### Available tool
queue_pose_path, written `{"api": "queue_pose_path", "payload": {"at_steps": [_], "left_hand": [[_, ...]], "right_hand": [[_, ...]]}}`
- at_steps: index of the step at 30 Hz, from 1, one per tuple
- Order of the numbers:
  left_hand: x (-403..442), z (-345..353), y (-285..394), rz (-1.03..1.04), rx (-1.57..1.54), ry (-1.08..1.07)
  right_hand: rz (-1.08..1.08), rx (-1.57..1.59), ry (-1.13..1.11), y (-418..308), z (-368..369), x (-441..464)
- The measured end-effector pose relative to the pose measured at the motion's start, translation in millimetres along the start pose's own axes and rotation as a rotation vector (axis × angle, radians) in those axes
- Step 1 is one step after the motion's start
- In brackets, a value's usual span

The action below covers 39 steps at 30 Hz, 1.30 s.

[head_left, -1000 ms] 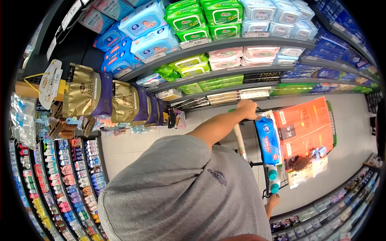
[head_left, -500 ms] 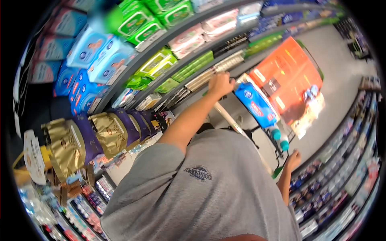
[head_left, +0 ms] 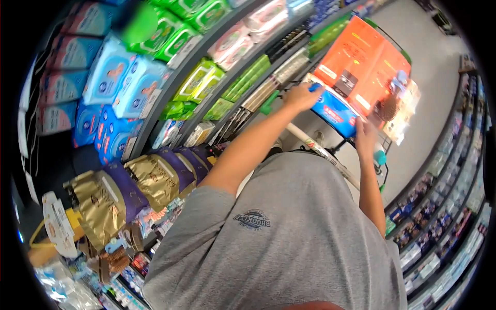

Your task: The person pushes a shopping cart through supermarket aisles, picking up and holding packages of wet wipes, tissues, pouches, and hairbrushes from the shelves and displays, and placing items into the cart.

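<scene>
A blue pack of wipes (head_left: 335,112) lies across the near end of the shopping cart, in front of large orange packages (head_left: 356,62). My left hand (head_left: 304,97) grips its left end with the fingers closed over the edge. At the opposite end, my right hand (head_left: 366,135) pinches the pack's right edge. Below the hands runs the cart's pale handle bar (head_left: 318,147), with a green end cap (head_left: 269,103) on the left. Beside the orange packages are a brown hairbrush (head_left: 388,109) and a pale card. A teal-capped bottle (head_left: 380,155) shows past my right wrist.
To the left, a shelf holds blue wipes packs (head_left: 133,85), green packs (head_left: 199,80) and pink packs (head_left: 240,39). Gold and purple pouches (head_left: 101,201) hang nearer me. Another stocked shelf (head_left: 439,206) lines the right side; grey floor (head_left: 434,67) lies between.
My left hand has moved from beside the cart handle onto the pack's left end. My right hand has come up from below the cart's side to the right end. The cart appears higher in view.
</scene>
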<state>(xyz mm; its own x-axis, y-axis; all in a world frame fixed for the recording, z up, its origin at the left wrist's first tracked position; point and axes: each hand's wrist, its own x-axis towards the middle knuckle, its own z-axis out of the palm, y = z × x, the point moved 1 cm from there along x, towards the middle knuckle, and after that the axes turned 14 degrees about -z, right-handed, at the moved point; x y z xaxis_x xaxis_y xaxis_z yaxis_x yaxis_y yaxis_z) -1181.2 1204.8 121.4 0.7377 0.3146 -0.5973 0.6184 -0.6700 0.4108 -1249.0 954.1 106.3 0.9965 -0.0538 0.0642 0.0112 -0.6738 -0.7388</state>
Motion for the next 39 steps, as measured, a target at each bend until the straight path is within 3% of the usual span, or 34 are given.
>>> {"api": "queue_pose_path", "payload": {"at_steps": [1, 2, 3, 4, 6, 8, 10, 12, 20, 22, 24, 30, 36, 39], "left_hand": [[-2.9, 3.0, 3.4, -0.003, -0.003, -0.003], [-7.4, 3.2, 4.8, -0.016, -0.006, 0.008], [-8.4, 2.1, 6.7, 0.002, 0.001, 0.025], [-5.3, 5.4, 8.3, 0.011, -0.051, 0.047], [6.6, 0.8, 11.8, -0.041, -0.066, -0.087], [-7.1, -17.5, 18.1, -0.046, -0.186, -0.146], [-13.5, -22.1, 22.2, -0.152, -0.219, -0.211], [-13.0, -16.8, 21.5, -0.168, -0.302, -0.198], [-22.9, -21.7, 24.0, -0.169, -0.351, -0.189], [-34.2, -31.9, 25.2, -0.068, -0.392, -0.186], [-41.2, -40.6, 20.3, -0.023, -0.460, -0.158], [-75.9, -99.2, -17.6, 0.096, -0.805, -0.052], [-85.4, -153.0, -84.2, 0.368, -1.321, 0.072], [-99.6, -176.3, -113.0, 0.345, -1.457, 0.057]], "right_hand": [[0.029, 0.143, -0.014, -6.5, -4.0, -1.2], [-0.150, 0.060, -0.047, 55.1, 14.8, 1.2], [-0.017, 0.208, -0.010, 47.3, 14.0, 3.2], [0.303, 0.419, -0.136, 35.8, 4.3, 8.3], [0.470, 0.613, -0.181, 33.5, 3.7, 16.8], [0.541, 0.617, -0.219, 30.7, 11.1, 26.2], [0.543, 0.649, -0.339, 5.2, 9.0, 29.4], [0.527, 0.470, -0.389, -8.8, 5.3, 31.2], [0.583, 0.662, -0.295, -12.7, 7.9, 27.4], [0.569, 0.598, -0.177, -26.4, -3.3, 23.5], [0.547, 0.639, -0.194, -35.5, -12.0, 26.8], [0.057, 0.734, -0.069, -113.3, -15.6, 39.8], [-0.322, 0.772, -0.179, -201.3, 17.5, 53.4], [-0.326, 0.855, -0.272, -238.7, 28.1, 49.2]]}}
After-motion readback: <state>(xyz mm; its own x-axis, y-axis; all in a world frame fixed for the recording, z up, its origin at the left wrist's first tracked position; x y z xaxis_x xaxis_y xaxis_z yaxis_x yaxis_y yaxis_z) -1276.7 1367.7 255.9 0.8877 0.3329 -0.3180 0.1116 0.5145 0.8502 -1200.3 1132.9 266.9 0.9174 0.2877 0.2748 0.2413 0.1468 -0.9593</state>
